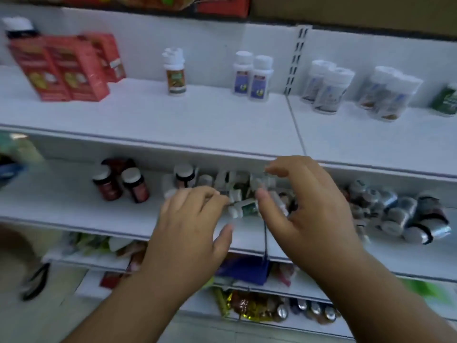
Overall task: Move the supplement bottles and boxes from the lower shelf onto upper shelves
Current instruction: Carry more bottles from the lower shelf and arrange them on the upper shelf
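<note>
On the lower shelf (61, 201) lies a jumbled pile of small white supplement bottles (243, 206), one with a green label on its side at the front. My left hand (193, 224) reaches in from the left, fingers straight and spread, their tips at the pile's edge. My right hand (314, 206) hovers over the pile's right side, thumb and curved fingers apart; I cannot see anything gripped. The upper shelf (148, 115) carries red boxes (61, 70), a brown-labelled bottle (174, 73) and two blue-labelled bottles (252, 78).
Dark red bottles (121, 184) stand left of the pile. Silver-lidded bottles (400, 214) lie heaped at the right. More white bottles (326, 87) and a green one (445, 100) stand on the upper shelf's right section. The upper shelf's front lip (222, 151) overhangs the hands. Packets fill the shelves below.
</note>
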